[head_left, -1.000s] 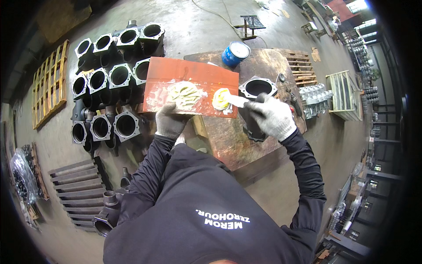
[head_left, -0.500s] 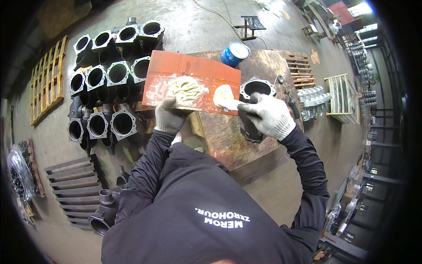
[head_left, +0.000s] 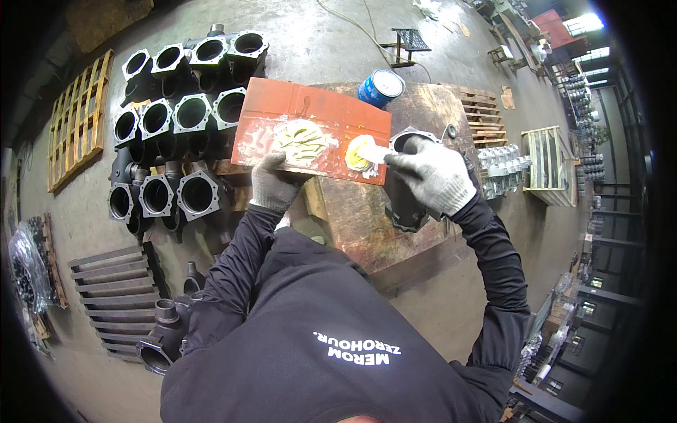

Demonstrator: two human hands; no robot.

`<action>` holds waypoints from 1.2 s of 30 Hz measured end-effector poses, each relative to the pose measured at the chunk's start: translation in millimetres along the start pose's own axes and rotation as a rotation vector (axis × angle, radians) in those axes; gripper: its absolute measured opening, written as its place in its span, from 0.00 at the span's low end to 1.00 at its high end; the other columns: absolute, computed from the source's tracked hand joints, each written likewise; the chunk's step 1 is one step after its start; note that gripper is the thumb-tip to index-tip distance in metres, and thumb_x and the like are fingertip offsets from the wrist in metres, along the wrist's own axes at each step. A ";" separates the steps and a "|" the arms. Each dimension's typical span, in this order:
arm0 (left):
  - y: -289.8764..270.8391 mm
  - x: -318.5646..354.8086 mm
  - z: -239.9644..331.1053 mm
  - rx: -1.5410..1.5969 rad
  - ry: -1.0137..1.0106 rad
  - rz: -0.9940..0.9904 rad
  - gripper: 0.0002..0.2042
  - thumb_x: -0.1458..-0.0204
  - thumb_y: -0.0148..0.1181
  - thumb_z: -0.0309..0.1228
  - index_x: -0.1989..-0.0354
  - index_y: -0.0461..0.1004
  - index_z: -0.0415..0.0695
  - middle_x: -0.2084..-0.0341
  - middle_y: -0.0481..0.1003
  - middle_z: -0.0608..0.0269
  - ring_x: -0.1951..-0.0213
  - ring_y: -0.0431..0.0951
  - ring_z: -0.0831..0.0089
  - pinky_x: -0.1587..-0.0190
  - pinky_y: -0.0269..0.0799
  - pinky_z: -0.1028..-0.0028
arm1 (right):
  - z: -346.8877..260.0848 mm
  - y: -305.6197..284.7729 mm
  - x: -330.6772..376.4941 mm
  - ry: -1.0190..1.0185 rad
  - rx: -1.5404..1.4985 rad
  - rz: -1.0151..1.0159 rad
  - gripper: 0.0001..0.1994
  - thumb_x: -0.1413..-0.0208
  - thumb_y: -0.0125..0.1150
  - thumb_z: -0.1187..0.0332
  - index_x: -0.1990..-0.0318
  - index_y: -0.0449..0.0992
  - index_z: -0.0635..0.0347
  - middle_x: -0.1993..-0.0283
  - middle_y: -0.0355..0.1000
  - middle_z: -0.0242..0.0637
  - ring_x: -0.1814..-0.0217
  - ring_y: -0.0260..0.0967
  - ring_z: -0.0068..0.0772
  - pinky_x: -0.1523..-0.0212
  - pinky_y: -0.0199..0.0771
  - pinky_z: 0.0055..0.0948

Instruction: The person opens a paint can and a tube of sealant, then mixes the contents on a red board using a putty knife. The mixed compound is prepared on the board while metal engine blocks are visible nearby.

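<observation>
My left hand (head_left: 273, 185), in a grey-white knit glove, is closed on the near edge of a reddish-brown board (head_left: 321, 106). A wide patch of cream paste (head_left: 302, 141) covers the board's middle. To its right sits a smaller yellow-and-white dab (head_left: 358, 154). My gloved right hand (head_left: 436, 175) pinches a spreader coated in pale paste (head_left: 379, 153), its blade resting in that dab. Most of the spreader's handle is hidden by my fingers. Under my right hand stands a dark metal casting (head_left: 407, 210) with a round opening, partly covered by the hand.
The casting stands on a worn worktable (head_left: 374, 243), with a blue can (head_left: 383, 87) beyond the board. Rows of similar dark castings (head_left: 156, 118) stand at the left. Wooden pallets (head_left: 79, 120), a slatted dark rack (head_left: 120, 303) and a small stool (head_left: 407, 41) surround the table.
My right hand has moved the spreader slightly up, from the near edge of the yellow-and-white dab into it. The dab looks more mixed. My left hand keeps its hold on the board.
</observation>
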State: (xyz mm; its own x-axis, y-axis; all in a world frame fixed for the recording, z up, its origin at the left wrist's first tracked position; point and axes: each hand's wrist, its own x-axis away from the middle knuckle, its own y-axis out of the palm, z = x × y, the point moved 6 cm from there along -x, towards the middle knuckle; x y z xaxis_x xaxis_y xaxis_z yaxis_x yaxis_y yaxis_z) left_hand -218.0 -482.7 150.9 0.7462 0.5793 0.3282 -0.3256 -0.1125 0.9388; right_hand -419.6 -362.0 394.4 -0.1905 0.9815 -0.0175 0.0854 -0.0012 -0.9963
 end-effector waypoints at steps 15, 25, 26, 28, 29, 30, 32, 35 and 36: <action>6.4 4.3 1.9 0.048 -0.009 -0.088 0.31 0.44 0.55 0.33 0.31 0.64 0.32 0.36 0.72 0.43 0.36 0.74 0.48 0.33 0.70 0.49 | 7.7 -0.3 4.9 0.190 0.004 0.021 0.14 0.44 0.67 0.68 0.50 0.85 0.44 0.59 0.77 0.38 0.55 0.78 0.47 0.57 0.79 0.43; 3.4 5.5 5.0 0.058 -0.010 -0.101 0.33 0.44 0.55 0.33 0.29 0.62 0.32 0.34 0.71 0.42 0.34 0.73 0.47 0.30 0.67 0.48 | 1.9 -6.3 8.0 0.118 0.038 -0.057 0.15 0.46 0.69 0.69 0.51 0.86 0.43 0.57 0.77 0.37 0.55 0.79 0.44 0.56 0.80 0.41; 4.3 6.1 5.1 0.054 -0.002 -0.119 0.33 0.43 0.55 0.33 0.29 0.61 0.32 0.34 0.71 0.42 0.34 0.73 0.47 0.30 0.67 0.48 | 0.2 -7.5 8.0 0.094 0.034 -0.009 0.15 0.46 0.69 0.68 0.51 0.86 0.43 0.57 0.77 0.36 0.55 0.79 0.44 0.56 0.79 0.42; 7.2 8.2 5.2 0.060 0.002 -0.176 0.33 0.43 0.55 0.33 0.29 0.61 0.32 0.34 0.71 0.42 0.34 0.73 0.47 0.30 0.67 0.48 | -3.8 0.3 12.0 0.051 -0.051 -0.095 0.14 0.44 0.68 0.67 0.50 0.86 0.41 0.57 0.77 0.36 0.55 0.78 0.43 0.57 0.79 0.42; -1.6 8.5 6.4 -0.008 0.024 -0.033 0.32 0.43 0.54 0.33 0.29 0.61 0.32 0.34 0.71 0.42 0.35 0.73 0.47 0.30 0.67 0.48 | -3.1 7.1 14.9 0.071 -0.016 -0.179 0.14 0.44 0.68 0.66 0.50 0.86 0.40 0.57 0.77 0.36 0.56 0.78 0.44 0.58 0.79 0.42; -0.6 9.4 5.4 0.007 0.011 -0.054 0.32 0.43 0.55 0.34 0.30 0.63 0.33 0.36 0.73 0.43 0.37 0.74 0.48 0.32 0.69 0.49 | -2.0 9.4 16.7 0.089 -0.020 -0.197 0.15 0.44 0.69 0.66 0.49 0.86 0.40 0.57 0.77 0.37 0.57 0.78 0.45 0.59 0.79 0.41; -2.9 11.1 4.9 -0.010 0.022 -0.021 0.30 0.44 0.56 0.36 0.33 0.67 0.34 0.40 0.76 0.46 0.40 0.77 0.50 0.35 0.72 0.51 | 6.1 10.9 19.4 0.219 -0.003 -0.187 0.14 0.45 0.69 0.66 0.50 0.86 0.41 0.57 0.77 0.37 0.58 0.78 0.45 0.59 0.79 0.41; -4.8 12.0 3.9 0.033 0.008 0.019 0.30 0.43 0.55 0.36 0.32 0.66 0.34 0.39 0.75 0.46 0.38 0.76 0.50 0.35 0.71 0.50 | 5.0 0.1 16.7 0.177 -0.023 -0.007 0.14 0.44 0.68 0.66 0.50 0.86 0.42 0.56 0.77 0.37 0.56 0.79 0.44 0.59 0.79 0.41; -3.0 12.3 4.6 0.036 0.014 -0.009 0.30 0.43 0.55 0.36 0.32 0.66 0.34 0.38 0.75 0.46 0.38 0.76 0.50 0.35 0.71 0.50 | 2.3 1.4 15.1 0.125 -0.030 -0.041 0.14 0.44 0.69 0.65 0.50 0.86 0.42 0.56 0.77 0.36 0.56 0.79 0.43 0.59 0.80 0.40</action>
State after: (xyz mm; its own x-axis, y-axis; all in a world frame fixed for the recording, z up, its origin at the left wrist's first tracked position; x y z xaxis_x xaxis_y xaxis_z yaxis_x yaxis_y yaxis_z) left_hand -205.2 -478.9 152.6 0.7407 0.5914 0.3187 -0.2981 -0.1358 0.9448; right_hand -424.6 -347.6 392.6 -0.0710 0.9968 0.0355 0.1097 0.0432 -0.9930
